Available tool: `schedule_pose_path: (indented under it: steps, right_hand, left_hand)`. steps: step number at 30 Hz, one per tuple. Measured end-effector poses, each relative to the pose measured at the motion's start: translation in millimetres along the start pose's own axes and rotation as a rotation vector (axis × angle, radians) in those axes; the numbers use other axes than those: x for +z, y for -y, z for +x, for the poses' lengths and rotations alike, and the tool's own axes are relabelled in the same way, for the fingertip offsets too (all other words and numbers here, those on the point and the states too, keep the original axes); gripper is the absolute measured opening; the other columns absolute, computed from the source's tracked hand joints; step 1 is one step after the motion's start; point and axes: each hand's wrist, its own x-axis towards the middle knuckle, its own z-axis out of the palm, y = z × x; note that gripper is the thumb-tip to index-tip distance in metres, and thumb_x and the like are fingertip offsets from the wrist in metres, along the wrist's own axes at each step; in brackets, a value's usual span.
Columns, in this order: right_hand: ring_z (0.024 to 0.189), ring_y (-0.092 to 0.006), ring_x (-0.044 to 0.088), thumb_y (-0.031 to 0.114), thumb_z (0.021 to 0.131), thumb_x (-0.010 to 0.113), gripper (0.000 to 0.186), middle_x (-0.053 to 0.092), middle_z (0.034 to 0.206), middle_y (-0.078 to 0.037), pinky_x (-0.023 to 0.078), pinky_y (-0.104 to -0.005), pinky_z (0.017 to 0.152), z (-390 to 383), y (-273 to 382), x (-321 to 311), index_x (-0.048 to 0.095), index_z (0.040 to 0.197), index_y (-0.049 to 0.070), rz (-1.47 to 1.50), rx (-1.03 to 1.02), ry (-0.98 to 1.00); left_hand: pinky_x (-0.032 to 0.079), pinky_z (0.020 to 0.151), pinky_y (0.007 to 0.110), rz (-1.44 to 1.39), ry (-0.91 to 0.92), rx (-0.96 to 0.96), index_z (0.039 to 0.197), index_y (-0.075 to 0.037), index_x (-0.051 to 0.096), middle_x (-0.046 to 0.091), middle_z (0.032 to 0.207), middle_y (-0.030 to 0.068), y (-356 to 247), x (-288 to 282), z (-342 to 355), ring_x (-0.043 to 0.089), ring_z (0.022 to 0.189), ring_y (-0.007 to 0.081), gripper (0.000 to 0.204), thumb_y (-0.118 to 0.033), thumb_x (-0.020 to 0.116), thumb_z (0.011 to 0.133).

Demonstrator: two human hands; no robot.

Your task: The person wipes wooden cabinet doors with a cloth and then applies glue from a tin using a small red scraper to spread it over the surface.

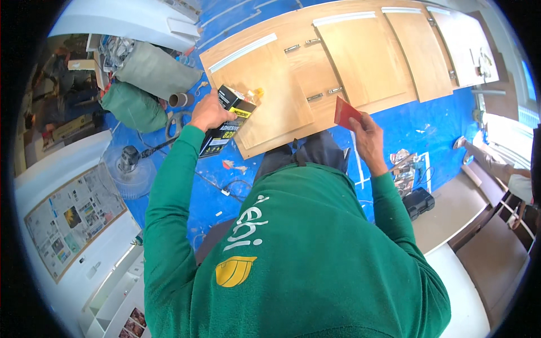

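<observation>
My left hand (pixel 211 112) is closed on the upper end of a black and yellow rectangular adhesive can (pixel 215 143), which tilts beside the near left corner of a wooden board. Amber residue shows around the can's top. In my right hand (pixel 369 139) is a flat red spreader (pixel 344 112), pinched between thumb and fingers above the board's near edge. Under both hands lies the long pale wooden board (pixel 313 70), with a smaller wooden panel (pixel 265 96) on its left part. More such panels and metal hinges (pixel 315 97) lie farther right along it.
Blue sheeting (pixel 225 17) covers the floor. At left are a fan (pixel 128 163), a cardboard tube (pixel 181 100) and green and grey bundles (pixel 135 107). A black case (pixel 418 203) and clutter sit at right. Another person's leg (pixel 490 160) shows at the right edge.
</observation>
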Motion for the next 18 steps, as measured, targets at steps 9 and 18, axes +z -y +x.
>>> schedule_pose_path:
  steps: [9,18]
  right_hand:
    - [0.094,-0.0193,0.075,0.015,0.105,0.074,0.032,0.082,0.105,-0.016,0.058,-0.0348,0.085,19.1,31.6,28.2,0.078,0.133,0.002,-0.232,-0.239,0.14]
    - [0.092,-0.0349,0.076,0.014,0.103,0.073,0.028,0.081,0.105,-0.02,0.059,-0.0437,0.083,39.0,50.5,52.4,0.08,0.128,0.007,-0.442,-0.484,0.209]
  left_hand:
    - [0.058,0.101,0.05,0.018,-0.033,-0.002,0.141,0.003,0.054,0.073,0.129,0.0282,7.7,6.2,-10.8,0.072,0.122,0.0436,0.094,-0.038,0.099,0.069]
    - [0.059,0.103,0.052,0.023,-0.067,0.025,0.149,0.006,0.051,0.069,0.138,0.0289,12.5,13.5,-25.8,0.071,0.124,0.0467,0.104,-0.04,0.098,0.069]
